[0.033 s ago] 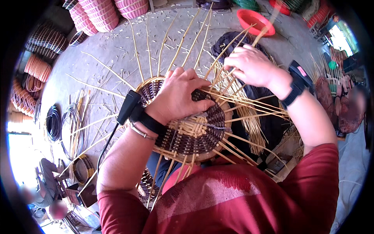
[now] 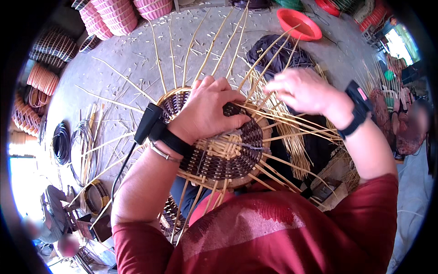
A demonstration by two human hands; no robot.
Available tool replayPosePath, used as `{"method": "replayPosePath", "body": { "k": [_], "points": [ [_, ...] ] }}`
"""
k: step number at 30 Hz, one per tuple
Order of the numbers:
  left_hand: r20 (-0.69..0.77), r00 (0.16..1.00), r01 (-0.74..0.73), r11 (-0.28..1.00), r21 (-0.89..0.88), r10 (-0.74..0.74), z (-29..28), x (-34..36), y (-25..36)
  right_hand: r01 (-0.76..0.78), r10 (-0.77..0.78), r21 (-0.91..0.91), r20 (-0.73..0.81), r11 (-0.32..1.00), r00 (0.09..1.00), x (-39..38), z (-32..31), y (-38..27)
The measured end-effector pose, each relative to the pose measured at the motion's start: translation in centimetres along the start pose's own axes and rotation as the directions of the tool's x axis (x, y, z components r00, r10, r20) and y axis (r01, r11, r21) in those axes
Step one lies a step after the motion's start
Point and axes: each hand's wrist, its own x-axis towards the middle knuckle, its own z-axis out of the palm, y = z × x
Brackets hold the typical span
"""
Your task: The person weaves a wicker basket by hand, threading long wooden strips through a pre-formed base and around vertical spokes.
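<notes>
In front of my chest lies a round woven basket base [image 2: 200,166], dark brown with a pale crossed centre and a paler rim. Long thin pale rods [image 2: 211,48] fan out from its edge on all sides. My left hand [image 2: 206,107] is on its upper part, fingers bent over the far rim and thumb against the dark weave. My right hand [image 2: 306,91] is raised beyond the basket's right side, beside several upright rods, its fingers pointing left and blurred. Whether a rod is in those fingers cannot be made out. Some rods [image 2: 303,122] lean together to the right below it.
A bundle of pale rods [image 2: 294,153] lies beside dark cloth [image 2: 280,57] at the right. Further off stands a red basin [image 2: 299,18]. Stacked pink baskets [image 2: 116,18] are at the far left, and coiled dark strands [image 2: 60,142] lie on the floor.
My right hand has shifted right and slightly toward me. The blurred pale strip that rose from it is no longer visible. My left hand stays on the basket base.
</notes>
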Motion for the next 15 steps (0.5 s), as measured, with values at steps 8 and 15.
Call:
{"method": "replayPosePath", "body": {
  "k": [8, 15],
  "points": [
    [-0.065, 0.990, -0.129, 0.987, -0.100, 0.122, 0.9, 1.2, 0.5, -0.400, 0.215, 0.871, 0.349, 0.284, 0.912, -6.4, 1.5, -4.3],
    [-0.064, 0.978, -0.205, 0.961, -0.187, 0.196, 1.1, 1.5, -0.2, -0.166, 0.216, 0.467, -0.054, 0.868, 0.975, -5.0, 0.7, -5.5]
  ]
}}
